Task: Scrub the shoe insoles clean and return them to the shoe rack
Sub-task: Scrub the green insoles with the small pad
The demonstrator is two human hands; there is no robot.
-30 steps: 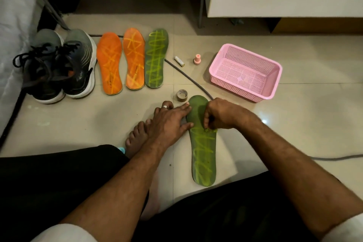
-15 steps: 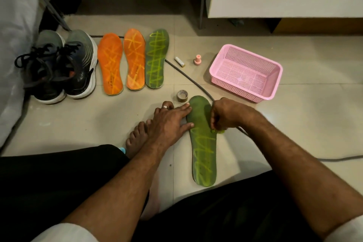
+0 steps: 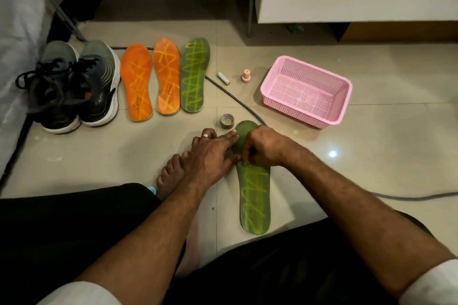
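Seated on a tiled floor (image 3: 371, 156), bare foot (image 3: 171, 176) stretched out. Green insole (image 3: 255, 195) lying flat on the floor just beside the foot, toe end pointing away. Left hand (image 3: 210, 156) pressing flat on the insole's left edge, fingers straight. Right hand (image 3: 265, 147) curled over the insole's upper part, fingertips bunched against its surface; whatever they pinch, if anything, too hidden to tell. Further back, in a row: pair of dark sneakers (image 3: 76, 86), two orange insoles (image 3: 151, 82), second green insole (image 3: 194, 75). Tape roll (image 3: 227, 120) just beyond the near insole's toe. Pink basket (image 3: 343, 104) off to the right, small battery (image 3: 223, 78) and pink cap (image 3: 245, 75) near it. Grey cable (image 3: 235, 99) crossing the floor.
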